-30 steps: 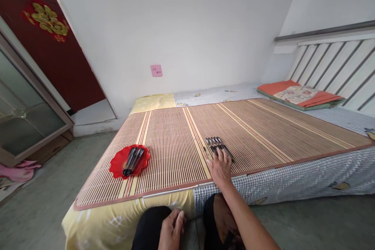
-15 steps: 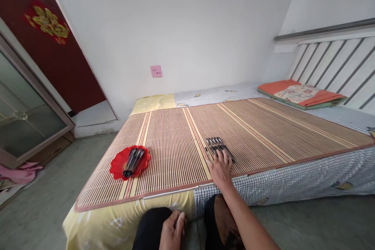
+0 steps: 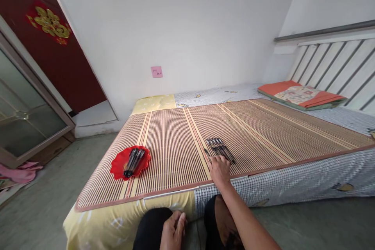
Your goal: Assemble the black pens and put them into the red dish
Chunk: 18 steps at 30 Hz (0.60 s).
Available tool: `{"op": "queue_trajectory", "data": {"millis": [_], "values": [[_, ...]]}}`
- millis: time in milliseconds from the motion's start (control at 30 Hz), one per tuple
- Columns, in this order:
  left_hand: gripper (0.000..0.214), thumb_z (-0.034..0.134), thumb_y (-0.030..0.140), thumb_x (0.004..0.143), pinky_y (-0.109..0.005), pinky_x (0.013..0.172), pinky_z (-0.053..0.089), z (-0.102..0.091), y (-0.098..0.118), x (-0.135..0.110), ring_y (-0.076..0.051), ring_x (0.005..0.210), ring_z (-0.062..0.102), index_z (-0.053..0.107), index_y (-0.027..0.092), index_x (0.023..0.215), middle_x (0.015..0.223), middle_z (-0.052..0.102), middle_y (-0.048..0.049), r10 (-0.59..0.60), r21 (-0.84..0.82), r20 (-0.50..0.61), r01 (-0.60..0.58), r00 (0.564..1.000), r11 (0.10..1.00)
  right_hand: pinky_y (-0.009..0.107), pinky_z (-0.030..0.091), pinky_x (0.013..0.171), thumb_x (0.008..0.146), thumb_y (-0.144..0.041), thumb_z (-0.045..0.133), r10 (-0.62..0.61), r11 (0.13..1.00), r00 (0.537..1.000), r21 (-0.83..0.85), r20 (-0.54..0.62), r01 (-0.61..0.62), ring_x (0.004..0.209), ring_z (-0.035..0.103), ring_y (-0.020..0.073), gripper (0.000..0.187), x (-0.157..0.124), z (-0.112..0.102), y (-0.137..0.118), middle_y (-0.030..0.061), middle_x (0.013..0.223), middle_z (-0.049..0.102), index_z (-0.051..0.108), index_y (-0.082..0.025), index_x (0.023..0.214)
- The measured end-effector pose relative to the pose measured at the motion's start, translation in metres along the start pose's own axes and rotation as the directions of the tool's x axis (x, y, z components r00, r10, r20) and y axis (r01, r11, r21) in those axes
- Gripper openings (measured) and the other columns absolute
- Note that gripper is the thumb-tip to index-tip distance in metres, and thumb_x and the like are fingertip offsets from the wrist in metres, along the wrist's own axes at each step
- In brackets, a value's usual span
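On the striped bamboo mat (image 3: pixel 164 136), several dark pens (image 3: pixel 220 149) lie side by side in a row. My right hand (image 3: pixel 220 172) is at the near left end of that row, its fingers drawn together round the lower part of one pen (image 3: pixel 206 151) that lies slightly apart; the pen's upper end shows past my fingertips. A red scalloped plate (image 3: pixel 116 168) sits to the left on the mat, holding a bundle of several more dark pens (image 3: pixel 134 162). My left hand (image 3: pixel 173 229) rests by my knee, fingers curled in and thumb over them, with nothing visible in it.
The mat covers a bed with a yellow and checked sheet (image 3: pixel 293 177). A folded orange and green cloth (image 3: pixel 301 94) lies at the far right beside a white slatted rail (image 3: pixel 336 66). A pink note (image 3: pixel 156 72) sticks to the wall. A glass-panelled door (image 3: pixel 26 105) stands left.
My right hand's fingers have drawn back off the row of pens and curled toward the separate pen on the left. The left hand has stayed in place.
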<state>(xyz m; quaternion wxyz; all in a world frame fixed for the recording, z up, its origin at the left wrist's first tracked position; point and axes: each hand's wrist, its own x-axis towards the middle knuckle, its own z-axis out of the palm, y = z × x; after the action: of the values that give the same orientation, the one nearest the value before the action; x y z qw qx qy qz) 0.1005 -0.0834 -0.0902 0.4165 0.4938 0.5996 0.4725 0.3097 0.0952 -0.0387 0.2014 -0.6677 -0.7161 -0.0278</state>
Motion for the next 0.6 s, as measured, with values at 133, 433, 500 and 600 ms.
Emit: {"op": "queue_trajectory", "data": {"millis": [133,433,500,600], "values": [[0.062,0.051,0.077,0.09,-0.026,0.056,0.031,0.001,-0.001,0.0,-0.013,0.058,0.038,0.05,0.019,0.066,0.059,0.041,0.0033,-0.01,-0.011,0.011,0.01,1.0,1.0,0.035,0.042,0.089,0.103,-0.021,0.049,0.012,1.0,0.997,-0.006,0.076,-0.012,0.108,0.065,0.0273,0.024,0.01,-0.003,-0.008,0.0154,0.111,0.073,0.072,-0.016,0.109],[0.059,0.049,0.073,0.093,-0.027,0.059,0.035,-0.003,-0.003,0.002,-0.015,0.06,0.044,0.049,0.02,0.066,0.061,0.044,0.0018,0.022,0.052,0.046,-0.025,0.999,0.998,0.029,0.046,0.079,0.094,-0.01,0.056,0.104,0.994,0.98,0.022,0.171,-0.11,0.098,0.073,0.0252,0.02,0.026,-0.007,-0.022,0.0198,0.105,0.075,0.073,-0.008,0.105],[0.059,0.049,0.073,0.093,-0.027,0.06,0.037,-0.004,-0.004,0.002,-0.015,0.06,0.045,0.049,0.02,0.066,0.061,0.045,0.0015,0.027,0.076,0.075,-0.033,0.997,0.997,0.03,0.046,0.079,0.093,-0.008,0.056,0.125,0.99,0.977,0.047,0.171,-0.135,0.096,0.074,0.026,0.02,0.028,-0.009,-0.023,0.0215,0.102,0.075,0.073,-0.007,0.103],[0.06,0.048,0.073,0.093,-0.027,0.06,0.037,-0.007,-0.002,0.0,-0.015,0.06,0.045,0.049,0.021,0.064,0.06,0.045,0.0014,0.041,0.09,0.066,-0.047,0.997,0.995,0.032,0.048,0.081,0.091,-0.007,0.056,0.13,0.981,0.98,0.122,0.15,-0.149,0.094,0.074,0.0286,0.02,0.031,-0.013,-0.02,0.0239,0.1,0.075,0.073,-0.006,0.1]]}}
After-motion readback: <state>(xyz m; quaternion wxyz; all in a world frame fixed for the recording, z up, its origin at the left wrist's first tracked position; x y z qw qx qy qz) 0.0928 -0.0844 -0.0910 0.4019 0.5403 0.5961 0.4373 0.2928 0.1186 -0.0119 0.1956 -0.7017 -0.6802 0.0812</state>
